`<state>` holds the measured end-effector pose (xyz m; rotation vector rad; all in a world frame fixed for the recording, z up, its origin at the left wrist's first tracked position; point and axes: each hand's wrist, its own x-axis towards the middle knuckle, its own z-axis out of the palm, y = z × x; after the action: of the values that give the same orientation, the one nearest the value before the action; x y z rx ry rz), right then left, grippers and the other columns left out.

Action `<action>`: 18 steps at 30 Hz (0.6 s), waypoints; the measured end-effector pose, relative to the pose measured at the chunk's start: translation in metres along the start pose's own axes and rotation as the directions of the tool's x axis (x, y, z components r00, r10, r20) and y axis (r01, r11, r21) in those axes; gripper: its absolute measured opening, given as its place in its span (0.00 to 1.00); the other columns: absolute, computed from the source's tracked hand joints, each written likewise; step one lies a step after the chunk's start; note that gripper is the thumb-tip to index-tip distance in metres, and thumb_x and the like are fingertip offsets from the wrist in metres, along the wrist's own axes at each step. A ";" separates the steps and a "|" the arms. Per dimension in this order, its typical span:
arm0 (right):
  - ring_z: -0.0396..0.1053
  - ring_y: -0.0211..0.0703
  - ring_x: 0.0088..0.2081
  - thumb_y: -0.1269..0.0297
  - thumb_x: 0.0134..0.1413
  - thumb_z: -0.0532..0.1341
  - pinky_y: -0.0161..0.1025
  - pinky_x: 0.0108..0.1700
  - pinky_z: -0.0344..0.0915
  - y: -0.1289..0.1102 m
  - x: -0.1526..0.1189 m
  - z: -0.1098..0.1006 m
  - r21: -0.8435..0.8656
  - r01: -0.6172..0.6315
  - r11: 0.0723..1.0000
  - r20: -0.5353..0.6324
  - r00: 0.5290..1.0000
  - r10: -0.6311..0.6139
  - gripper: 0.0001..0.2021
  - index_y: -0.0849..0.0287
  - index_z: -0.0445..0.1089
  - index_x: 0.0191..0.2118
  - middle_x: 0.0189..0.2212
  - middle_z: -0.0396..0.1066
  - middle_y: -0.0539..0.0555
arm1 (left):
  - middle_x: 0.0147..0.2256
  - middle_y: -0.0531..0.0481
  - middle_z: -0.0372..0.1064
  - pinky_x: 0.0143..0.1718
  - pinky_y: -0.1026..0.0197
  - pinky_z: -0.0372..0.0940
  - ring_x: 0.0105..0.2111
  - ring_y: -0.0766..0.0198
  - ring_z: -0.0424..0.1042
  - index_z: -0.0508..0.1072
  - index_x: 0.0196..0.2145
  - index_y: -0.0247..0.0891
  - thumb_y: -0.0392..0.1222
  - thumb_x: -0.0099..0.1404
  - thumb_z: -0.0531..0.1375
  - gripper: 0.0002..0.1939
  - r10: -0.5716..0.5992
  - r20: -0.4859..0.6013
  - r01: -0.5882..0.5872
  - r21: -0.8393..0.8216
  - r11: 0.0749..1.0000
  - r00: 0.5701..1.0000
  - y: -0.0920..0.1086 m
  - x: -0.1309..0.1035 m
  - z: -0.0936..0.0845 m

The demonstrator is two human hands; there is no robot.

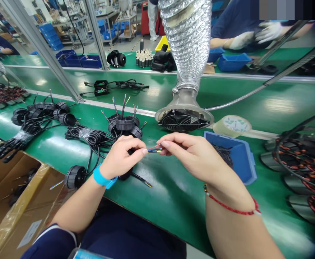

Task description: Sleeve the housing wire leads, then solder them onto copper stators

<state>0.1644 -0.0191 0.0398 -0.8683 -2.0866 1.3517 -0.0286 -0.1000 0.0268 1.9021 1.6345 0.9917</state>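
Note:
My left hand (122, 154), with a blue wristband, pinches a thin bundle of coloured wires (154, 149) above the green bench. My right hand (192, 154), with a red bead bracelet, pinches the same wire ends from the other side. A black round part (126, 173) lies under my left hand, its cable running out toward the bench's front edge. Just beyond my hands stands a stack of black ring-shaped parts (125, 124) with wires sticking up.
A blue bin (243, 158) sits right of my hands; copper-wound stators (302, 172) lie farther right. A fan with a silver duct (185, 120) and a tape roll (232, 126) stand behind. Black cabled parts (38, 115) and a cardboard box (14, 194) are at left. Another person's gloved hands (254, 34) work across the bench.

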 end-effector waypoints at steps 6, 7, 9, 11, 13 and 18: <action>0.72 0.39 0.31 0.56 0.59 0.58 0.35 0.35 0.67 0.003 0.000 0.000 0.054 -0.002 0.999 -0.045 0.999 0.004 0.13 0.58 0.75 0.34 0.28 0.75 0.51 | 0.25 0.55 0.69 0.39 0.60 0.56 0.29 0.67 0.63 0.71 0.26 0.37 0.39 0.64 0.56 0.09 0.001 -0.002 -0.001 -0.005 1.000 1.000 0.000 0.000 0.000; 0.73 0.39 0.31 0.55 0.59 0.58 0.35 0.36 0.67 0.003 0.000 0.000 0.053 -0.001 0.999 -0.047 0.999 0.004 0.13 0.58 0.75 0.35 0.28 0.76 0.51 | 0.25 0.55 0.69 0.39 0.60 0.56 0.29 0.67 0.63 0.71 0.26 0.37 0.39 0.64 0.56 0.09 0.002 -0.003 -0.002 -0.004 1.000 1.000 0.000 0.000 0.000; 0.73 0.39 0.32 0.56 0.59 0.57 0.35 0.35 0.67 0.002 0.000 0.002 0.017 -0.003 1.000 -0.026 1.000 0.003 0.13 0.58 0.75 0.35 0.29 0.76 0.51 | 0.25 0.55 0.68 0.38 0.60 0.56 0.29 0.67 0.63 0.71 0.26 0.37 0.39 0.64 0.57 0.09 0.007 -0.003 -0.007 0.002 1.000 1.000 0.000 0.000 0.000; 0.72 0.39 0.31 0.57 0.60 0.56 0.35 0.35 0.66 0.001 0.000 0.003 -0.048 -0.001 0.999 0.015 1.000 0.002 0.14 0.58 0.75 0.34 0.29 0.76 0.51 | 0.25 0.55 0.68 0.38 0.60 0.56 0.29 0.67 0.63 0.71 0.27 0.37 0.39 0.64 0.57 0.09 0.010 -0.001 -0.010 0.011 1.000 1.000 -0.001 -0.001 0.000; 0.72 0.39 0.31 0.56 0.61 0.54 0.35 0.35 0.65 0.000 0.000 0.004 -0.078 0.008 0.997 0.057 0.998 -0.003 0.16 0.59 0.75 0.33 0.28 0.76 0.52 | 0.25 0.55 0.68 0.38 0.60 0.56 0.29 0.67 0.63 0.71 0.27 0.37 0.39 0.65 0.57 0.09 0.011 -0.007 -0.011 0.019 1.000 1.000 -0.001 -0.001 0.001; 0.71 0.40 0.31 0.51 0.60 0.55 0.35 0.33 0.65 0.002 0.001 0.005 -0.054 -0.014 0.998 0.056 0.998 0.017 0.17 0.58 0.75 0.40 0.30 0.76 0.52 | 0.26 0.54 0.70 0.39 0.59 0.57 0.30 0.66 0.64 0.72 0.29 0.37 0.40 0.66 0.56 0.09 0.024 -0.049 -0.021 0.060 0.998 0.999 -0.001 -0.002 0.004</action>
<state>0.1611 -0.0209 0.0366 -0.8799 -2.1718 1.3485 -0.0265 -0.1010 0.0233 1.9532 1.6922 1.0176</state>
